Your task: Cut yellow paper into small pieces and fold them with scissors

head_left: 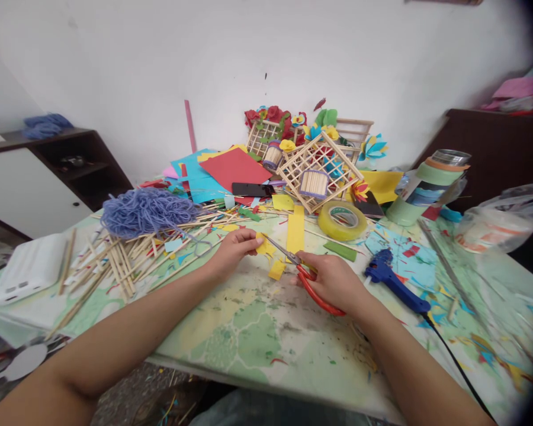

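Scissors at yellow paper

The right hand (333, 278) is closed round the red handles of the scissors (317, 290) — blades pointing at the left hand (240, 247), whose fingertips pinch a small yellow paper (265, 244) above the table (288, 378), near the tape (342, 221).

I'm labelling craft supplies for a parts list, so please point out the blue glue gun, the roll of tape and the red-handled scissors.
Blue glue gun (398, 290): head view, on its body.
Roll of tape (324, 225): head view, left side of its ring.
Red-handled scissors (311, 288): head view, on the handle.
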Motion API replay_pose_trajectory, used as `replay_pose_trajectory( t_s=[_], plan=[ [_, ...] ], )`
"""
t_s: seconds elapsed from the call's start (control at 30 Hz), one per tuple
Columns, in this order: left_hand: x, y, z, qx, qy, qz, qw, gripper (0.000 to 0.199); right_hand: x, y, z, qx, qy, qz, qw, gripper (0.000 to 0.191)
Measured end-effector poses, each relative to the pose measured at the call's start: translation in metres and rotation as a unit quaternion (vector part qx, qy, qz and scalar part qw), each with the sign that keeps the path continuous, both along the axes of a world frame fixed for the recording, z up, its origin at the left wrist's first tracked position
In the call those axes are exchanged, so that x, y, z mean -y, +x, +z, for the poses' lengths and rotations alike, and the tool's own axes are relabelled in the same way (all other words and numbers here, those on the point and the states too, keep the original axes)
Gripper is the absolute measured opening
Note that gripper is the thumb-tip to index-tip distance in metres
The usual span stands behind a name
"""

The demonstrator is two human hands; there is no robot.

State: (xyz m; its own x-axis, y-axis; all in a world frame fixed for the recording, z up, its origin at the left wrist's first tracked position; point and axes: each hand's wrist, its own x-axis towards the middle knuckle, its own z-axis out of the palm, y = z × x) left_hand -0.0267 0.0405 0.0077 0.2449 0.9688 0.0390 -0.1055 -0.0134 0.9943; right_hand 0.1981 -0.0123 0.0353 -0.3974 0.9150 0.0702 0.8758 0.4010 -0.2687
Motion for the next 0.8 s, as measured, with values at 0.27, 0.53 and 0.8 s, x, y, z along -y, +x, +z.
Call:
replay_pose_trajectory(
  t_s=[0.27, 0.53, 0.8],
  plan=[
    [-0.0015, -0.0006, -0.0026, -0.007, 0.002, 0.004, 1.000, 0.019, -0.0006, 0.0001, -0.0009, -0.004, -0.008, 0.000, 1.000, 0.041],
    [-0.0026, -0.0001, -0.0059, -0.007, 0.006, 0.014, 1.000, 0.022, 0.0001, 0.0009, -0.0016, 0.000, 0.002, 0.003, 1.000, 0.043],
    [-0.0018, -0.0002, -0.0035, -0.022, 0.006, -0.008, 1.000, 0.021, 0.0018, 0.0002, -0.0002, 0.021, 0.023, 0.007, 0.999, 0.045]
  ],
)
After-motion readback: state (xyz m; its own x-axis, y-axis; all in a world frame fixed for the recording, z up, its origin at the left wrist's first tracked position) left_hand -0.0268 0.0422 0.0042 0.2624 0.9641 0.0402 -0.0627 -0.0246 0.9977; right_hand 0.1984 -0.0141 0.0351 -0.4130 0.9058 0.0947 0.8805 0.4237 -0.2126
